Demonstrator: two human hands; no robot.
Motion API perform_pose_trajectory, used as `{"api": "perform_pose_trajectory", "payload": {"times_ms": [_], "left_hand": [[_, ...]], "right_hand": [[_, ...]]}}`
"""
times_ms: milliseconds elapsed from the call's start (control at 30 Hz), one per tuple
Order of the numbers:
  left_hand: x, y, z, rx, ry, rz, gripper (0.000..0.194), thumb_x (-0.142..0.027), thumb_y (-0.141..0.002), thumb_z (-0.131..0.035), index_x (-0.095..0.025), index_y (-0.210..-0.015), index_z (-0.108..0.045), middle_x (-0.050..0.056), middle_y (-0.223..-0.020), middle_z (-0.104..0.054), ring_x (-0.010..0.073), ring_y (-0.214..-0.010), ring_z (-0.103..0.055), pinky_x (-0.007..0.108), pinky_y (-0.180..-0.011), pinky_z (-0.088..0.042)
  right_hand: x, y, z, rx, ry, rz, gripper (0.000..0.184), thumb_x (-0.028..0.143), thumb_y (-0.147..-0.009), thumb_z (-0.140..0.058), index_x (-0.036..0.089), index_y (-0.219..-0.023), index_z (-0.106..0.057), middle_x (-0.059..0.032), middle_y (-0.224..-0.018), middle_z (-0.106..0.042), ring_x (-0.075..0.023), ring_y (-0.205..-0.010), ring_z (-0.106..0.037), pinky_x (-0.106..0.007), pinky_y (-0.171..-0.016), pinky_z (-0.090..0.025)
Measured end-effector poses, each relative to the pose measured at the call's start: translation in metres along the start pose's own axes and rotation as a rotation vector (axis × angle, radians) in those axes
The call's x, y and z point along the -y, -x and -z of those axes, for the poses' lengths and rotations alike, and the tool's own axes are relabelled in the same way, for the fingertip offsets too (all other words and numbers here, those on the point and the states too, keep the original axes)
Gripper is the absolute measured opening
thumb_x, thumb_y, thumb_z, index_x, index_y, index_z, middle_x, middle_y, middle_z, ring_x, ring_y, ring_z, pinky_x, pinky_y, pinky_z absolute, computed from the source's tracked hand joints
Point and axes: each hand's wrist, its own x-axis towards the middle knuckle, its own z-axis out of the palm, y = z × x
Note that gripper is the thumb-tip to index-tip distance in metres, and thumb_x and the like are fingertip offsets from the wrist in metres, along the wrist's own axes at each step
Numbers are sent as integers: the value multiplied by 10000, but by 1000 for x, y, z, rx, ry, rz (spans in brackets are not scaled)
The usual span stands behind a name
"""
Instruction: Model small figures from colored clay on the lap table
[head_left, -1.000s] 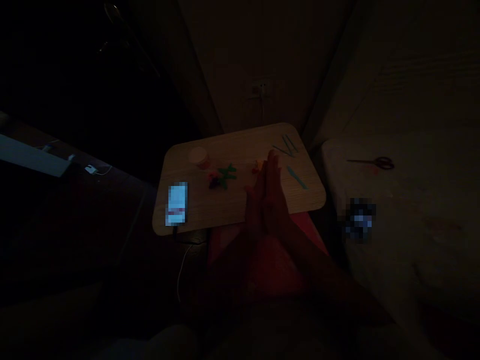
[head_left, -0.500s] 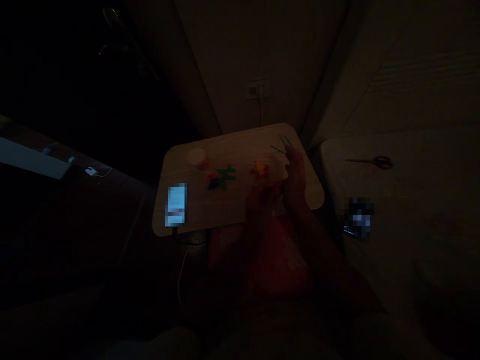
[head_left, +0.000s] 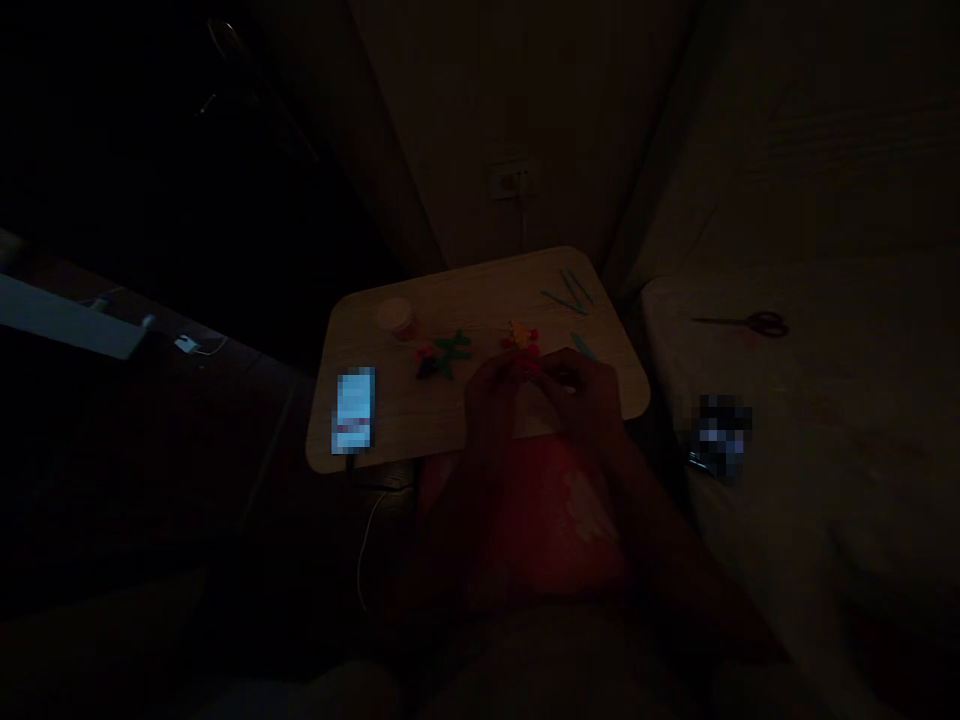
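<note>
The room is very dark, so fine detail is lost. My left hand (head_left: pixel 489 395) and my right hand (head_left: pixel 589 390) meet over the near part of a small wooden table (head_left: pixel 405 400). Between their fingertips is a red, soft-looking piece (head_left: pixel 528 366), perhaps modelling clay. Just beyond it lies a yellow-orange figure (head_left: pixel 517 330) with red bits at its sides. Left of my hands sits a green branching shape (head_left: pixel 452 346), touching or close to pink and dark lumps (head_left: pixel 426 362). Beyond my right hand lie several thin teal sticks (head_left: pixel 568 292) and a wider teal piece (head_left: pixel 583 345).
A lidded tub (head_left: pixel 396 316) stands at the table's back left. A lit phone (head_left: pixel 353 410) with a cable rests at the front left. Scissors (head_left: pixel 757 322) and a blurred dark device (head_left: pixel 721 438) lie on the pale surface to the right. A wall socket (head_left: pixel 514 180) is behind.
My right hand has come back from the teal sticks toward my left hand. The red piece now shows between both hands' fingertips, and the sticks lie uncovered.
</note>
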Motion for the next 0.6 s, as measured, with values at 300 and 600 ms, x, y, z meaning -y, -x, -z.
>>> {"api": "perform_pose_trajectory", "payload": {"times_ms": [300, 600], "left_hand": [[-12, 2, 9, 4, -142, -181, 150, -306, -713, -920, -216, -739, -803, 23, -802, -775, 148, -772, -731, 268, -745, -588], [-11, 7, 1, -83, -126, -143, 227, -340, -677, -936, -198, -775, -789, 40, -866, -786, 173, -847, -749, 309, -819, -611]], "right_hand": [[6, 8, 3, -78, 125, 229, 204, 395, -910, -734, 226, -796, -744, -46, -779, -762, -168, -653, -685, -283, -562, -543], [10, 13, -3, -136, 169, 161, 149, 387, -923, -688, 258, -909, -761, -63, -858, -769, -189, -698, -686, -316, -581, -581]]}}
